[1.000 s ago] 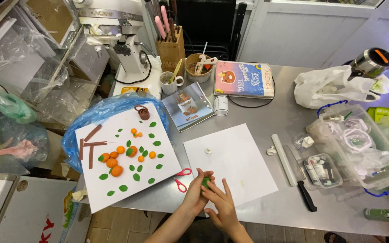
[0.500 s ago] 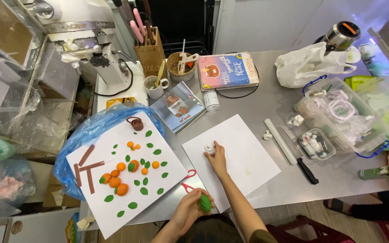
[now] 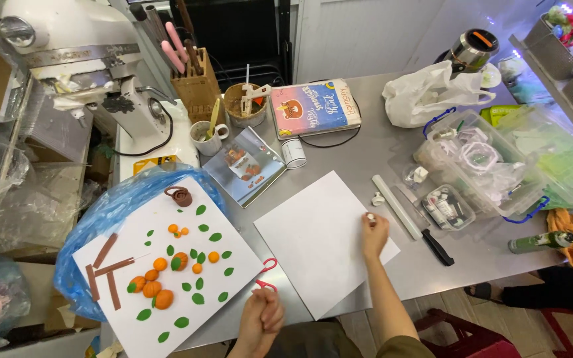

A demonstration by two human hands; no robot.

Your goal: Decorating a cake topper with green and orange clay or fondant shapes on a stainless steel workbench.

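Observation:
My right hand (image 3: 374, 233) rests at the right edge of a blank white sheet (image 3: 316, 242) and pinches a small white piece (image 3: 369, 216) between its fingertips. My left hand (image 3: 260, 317) is a closed fist at the table's near edge, just below red-handled scissors (image 3: 266, 273). The green lump it held earlier is hidden inside. To the left lies a white board (image 3: 167, 265) with orange balls, green leaves and brown strips.
A white rolling pin (image 3: 396, 205) and a black-handled knife (image 3: 434, 240) lie right of the sheet, beside clear plastic boxes (image 3: 479, 169). A blue bag (image 3: 111, 215) sits under the board. A stand mixer (image 3: 101, 73), tool block (image 3: 193, 83), book (image 3: 316, 106) and reference picture (image 3: 247, 166) stand behind.
My right hand moved from the middle of the sheet to its right edge with the white piece. My left hand closed over the green lump.

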